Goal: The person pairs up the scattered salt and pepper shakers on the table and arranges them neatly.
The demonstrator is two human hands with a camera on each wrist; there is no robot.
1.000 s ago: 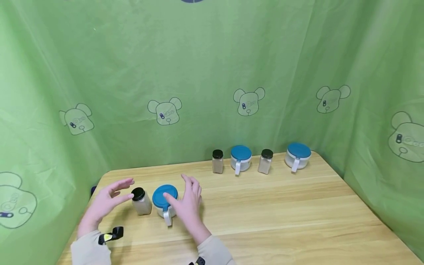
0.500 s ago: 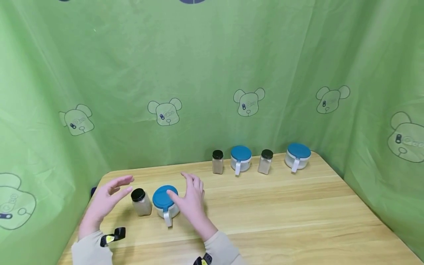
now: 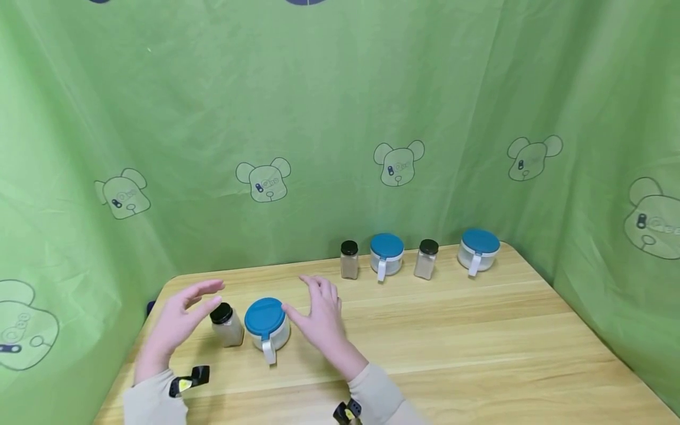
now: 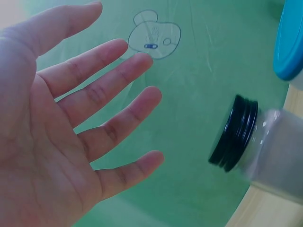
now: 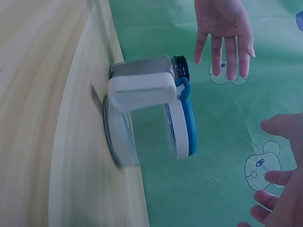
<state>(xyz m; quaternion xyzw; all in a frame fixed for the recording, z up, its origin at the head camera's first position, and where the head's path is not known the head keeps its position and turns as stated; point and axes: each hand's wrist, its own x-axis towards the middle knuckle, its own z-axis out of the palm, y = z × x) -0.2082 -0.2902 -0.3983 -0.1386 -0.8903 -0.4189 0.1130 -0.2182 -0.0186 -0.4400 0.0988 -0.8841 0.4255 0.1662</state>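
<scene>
A green curtain [image 3: 319,88] with printed bear heads [image 3: 398,167] surrounds the wood-grain table [image 3: 451,342] from nine o'clock to three; toward one o'clock, two far black-capped jars [image 3: 349,265] alternate with two blue-lidded pots [image 3: 386,245].

The head view is bright, with soft shadows on the bench [image 3: 451,342]. The wrist views are darker. The left one glows white in one corner, and shiny dots speckle the jar [image 4: 272,149].

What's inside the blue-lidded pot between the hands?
The lid hides the inside of the pot from above. In the right wrist view, green cloth shows through its clear side, and I see no filling there. Its handle hides part.
</scene>
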